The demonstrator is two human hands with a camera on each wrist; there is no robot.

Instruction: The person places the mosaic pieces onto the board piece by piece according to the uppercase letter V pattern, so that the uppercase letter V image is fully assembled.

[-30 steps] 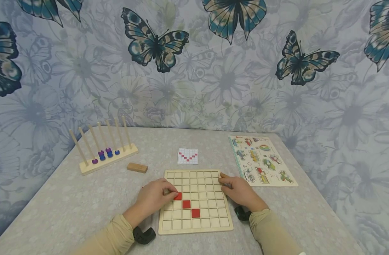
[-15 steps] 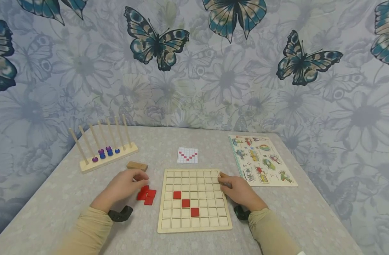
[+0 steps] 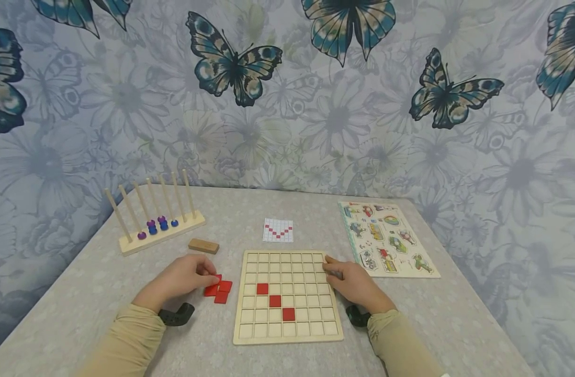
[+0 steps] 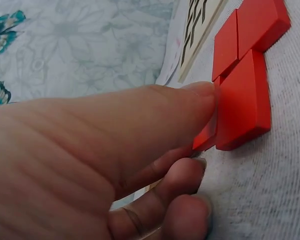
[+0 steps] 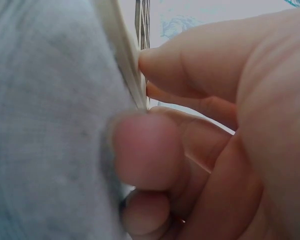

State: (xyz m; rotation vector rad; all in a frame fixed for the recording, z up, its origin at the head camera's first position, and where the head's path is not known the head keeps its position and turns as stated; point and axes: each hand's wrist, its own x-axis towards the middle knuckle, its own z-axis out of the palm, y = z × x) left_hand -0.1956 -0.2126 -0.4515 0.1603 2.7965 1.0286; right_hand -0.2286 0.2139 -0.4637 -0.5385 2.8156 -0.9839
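At the loose red square tiles (image 3: 222, 297) left of the board, my left hand (image 3: 176, 280) pinches one tile (image 4: 206, 135) between thumb and fingers, low over the table. In the left wrist view the thumb partly covers that tile, and others lie against each other beside it. The pale wooden grid board (image 3: 311, 331) carries three red tiles in a diagonal, the middle one (image 3: 275, 301) touching neither hand. My right hand (image 3: 355, 283) rests with thumb and forefinger against the board's right edge (image 5: 132, 75), near its far corner; its other fingers hang loosely bent beside it.
A pattern card (image 3: 278, 230) with red squares in a V lies behind the board. A wooden block (image 3: 203, 246) and a peg stand (image 3: 162, 233) with purple and blue beads are at the left. A picture puzzle board (image 3: 388, 238) lies at the right, near the wall.
My left hand has left the third tile on the board, moved left to the loose tiles and lowered its fingers onto one. The right hand has stayed at the board's edge.
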